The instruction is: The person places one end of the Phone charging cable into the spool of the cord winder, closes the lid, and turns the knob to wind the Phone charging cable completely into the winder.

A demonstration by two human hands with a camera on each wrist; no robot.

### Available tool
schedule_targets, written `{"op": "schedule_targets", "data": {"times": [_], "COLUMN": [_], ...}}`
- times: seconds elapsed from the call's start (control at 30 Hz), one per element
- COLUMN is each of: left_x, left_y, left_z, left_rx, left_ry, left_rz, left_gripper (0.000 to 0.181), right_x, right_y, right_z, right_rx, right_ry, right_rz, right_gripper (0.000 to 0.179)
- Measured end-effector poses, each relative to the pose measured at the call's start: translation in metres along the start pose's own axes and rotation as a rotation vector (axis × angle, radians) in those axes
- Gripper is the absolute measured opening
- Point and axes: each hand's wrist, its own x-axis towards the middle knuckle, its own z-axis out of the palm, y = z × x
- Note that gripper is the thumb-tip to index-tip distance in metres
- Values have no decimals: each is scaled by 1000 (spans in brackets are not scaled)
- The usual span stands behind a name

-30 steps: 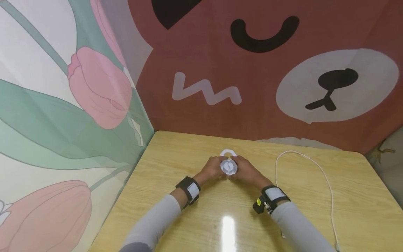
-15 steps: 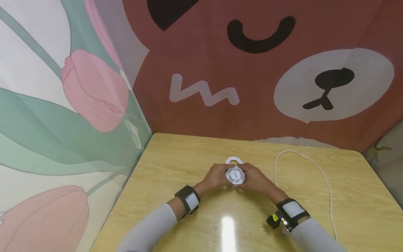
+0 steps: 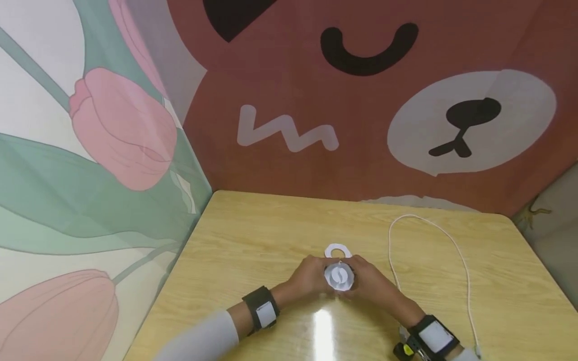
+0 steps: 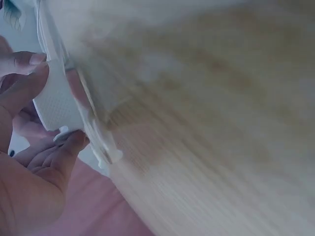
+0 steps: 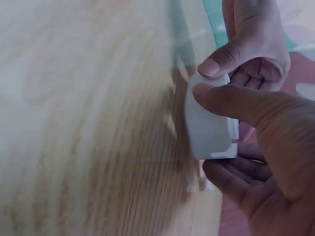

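Change: as the hands draw nearer the body than a second ago, the white round device (image 3: 339,276) comes with them, clear of the white ring (image 3: 337,250).
Fingers: left hand (image 3: 309,276) and right hand (image 3: 368,281) each pinch the device, thumb above, fingers curled below.
Position: device between both hands, at the wooden table (image 3: 253,235).
Pose: forearms converge; wrists banded.
Count: one device, one ring, one white cable (image 3: 456,248), two hands.
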Motion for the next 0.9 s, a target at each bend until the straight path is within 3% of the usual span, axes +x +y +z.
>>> {"op": "schedule_targets", "data": {"times": [0.1,0.2,0.53,0.77,0.9], "left_x": [-13,-20,-24,-23,-24], "left_y": [0,3,5,7,6], "left_z": [3,3,2,4,4], "left_rx": [-35,-5,67,121,123], "left_ry": [-20,-32,-63,-48,-49], "left_rz": [62,107,83,24,17], "left_gripper": [63,60,60,69,68], "right_x": [-7,-11,-13,-16,-13], "right_y": [-8,-14,-23,-53,-68], "right_z": [3,5,6,5,9], "right_rx": [-18,-5,-31,-254,-306], "right_ry": [-16,-37,-65,82,133], "right_rz": [-27,-25,5,91,86], "right_gripper": [69,68,78,47,34]}}
